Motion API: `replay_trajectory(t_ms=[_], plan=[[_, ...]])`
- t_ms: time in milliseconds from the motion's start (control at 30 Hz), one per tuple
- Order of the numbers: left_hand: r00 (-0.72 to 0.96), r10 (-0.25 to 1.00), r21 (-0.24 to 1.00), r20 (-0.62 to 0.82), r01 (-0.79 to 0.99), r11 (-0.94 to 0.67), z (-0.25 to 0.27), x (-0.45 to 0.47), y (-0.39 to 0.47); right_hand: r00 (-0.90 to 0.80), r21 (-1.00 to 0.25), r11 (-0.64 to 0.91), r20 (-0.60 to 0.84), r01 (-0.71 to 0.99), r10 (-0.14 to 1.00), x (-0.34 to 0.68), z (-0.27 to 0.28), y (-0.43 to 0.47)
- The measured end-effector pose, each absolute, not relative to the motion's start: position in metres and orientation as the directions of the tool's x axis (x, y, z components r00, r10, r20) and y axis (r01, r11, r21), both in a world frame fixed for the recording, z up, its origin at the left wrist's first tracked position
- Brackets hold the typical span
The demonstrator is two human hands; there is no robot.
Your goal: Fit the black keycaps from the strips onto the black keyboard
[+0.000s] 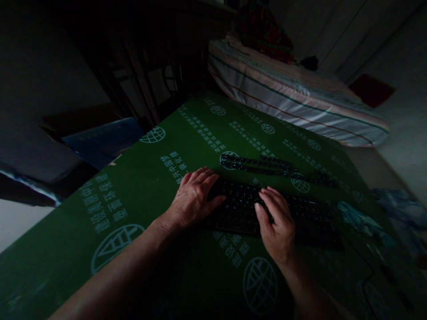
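Observation:
A black keyboard (240, 213) lies on the green table, running from left to right in front of me. Over its left end rests my left hand (195, 193), fingers stretched out past the far corner and thumb on the near keys. My right hand (276, 218) is above the middle of the keyboard, fingers bent and lightly touching or just over the keys. A small gap shows between its thumb and index finger; nothing is visible in it. Beyond the keyboard, small black pieces (256, 165) that look like keycaps lie in rows. Dim light hides fine detail.
The green tabletop (143, 178) carries white print and globe marks. A teal cloth (363, 220) lies right of the keyboard, near a dark cable (365, 280). Behind the table stands a bed with a striped cover (287, 98). A blue panel (103, 138) is at the left.

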State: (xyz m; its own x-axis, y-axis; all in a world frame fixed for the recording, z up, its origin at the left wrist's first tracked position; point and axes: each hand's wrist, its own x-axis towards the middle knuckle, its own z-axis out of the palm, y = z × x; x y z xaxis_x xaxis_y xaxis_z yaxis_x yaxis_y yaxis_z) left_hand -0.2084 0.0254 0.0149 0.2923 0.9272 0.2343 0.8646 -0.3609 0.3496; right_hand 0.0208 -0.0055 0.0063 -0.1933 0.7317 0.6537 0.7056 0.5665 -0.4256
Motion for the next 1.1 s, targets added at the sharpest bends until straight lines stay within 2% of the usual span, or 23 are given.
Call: replay_trajectory(t_ms=[233, 500, 633, 900, 1100], plan=[[0.341, 0.881, 0.234, 0.329, 0.874, -0.426, 0.024, -0.198, 0.017, -0.1, -0.519, 0.539, 0.653, 0.663, 0.751, 0.027, 0.0, -0.002], [0.377, 0.895, 0.22, 0.239, 0.877, -0.428, 0.021, -0.182, 0.013, -0.07, -0.55, 0.526, 0.646, 0.649, 0.76, 0.025, 0.0, 0.0], [0.384, 0.889, 0.213, 0.252, 0.874, -0.438, 0.018, -0.184, 0.014, -0.052, -0.562, 0.516, 0.642, 0.647, 0.765, 0.023, 0.0, 0.0], [0.407, 0.848, 0.133, 0.34, 0.872, -0.471, 0.009, -0.192, 0.016, -0.068, -0.522, 0.498, 0.639, 0.693, 0.766, 0.033, 0.011, 0.018], [0.424, 0.815, 0.101, 0.395, 0.862, -0.497, 0.005, -0.194, 0.017, -0.125, -0.465, 0.447, 0.573, 0.764, 0.81, 0.056, 0.02, 0.08]])
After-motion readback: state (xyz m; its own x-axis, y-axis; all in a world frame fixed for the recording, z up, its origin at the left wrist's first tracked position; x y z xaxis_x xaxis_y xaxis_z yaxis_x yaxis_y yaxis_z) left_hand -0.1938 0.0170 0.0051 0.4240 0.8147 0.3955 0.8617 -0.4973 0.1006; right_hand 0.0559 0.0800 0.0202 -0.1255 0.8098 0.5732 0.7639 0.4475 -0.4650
